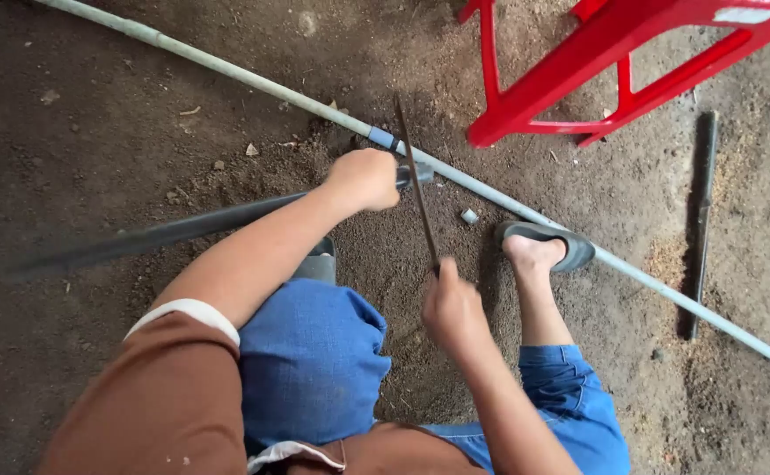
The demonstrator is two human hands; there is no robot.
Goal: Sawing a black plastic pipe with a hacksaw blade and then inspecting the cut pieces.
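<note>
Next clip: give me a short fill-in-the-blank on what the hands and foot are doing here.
1. The right hand grips a thin ____ blade.
2. The left hand holds a ____ pipe near its end.
3. The sandalled foot rests on the long ____ pipe.
4. The plastic stool is ____.

Missing words: saw; dark; grey; red

2 pipes [253, 79] [165, 233], 1 saw blade [416, 189], 1 red stool [613, 70], 2 sandals [547, 237] [317, 262].

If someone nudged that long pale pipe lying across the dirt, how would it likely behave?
The long pale pipe is round and thin, so it would probably roll. The foot in a sandal resting on it likely pins it. Its length suggests some flex if lifted by one end.
</note>
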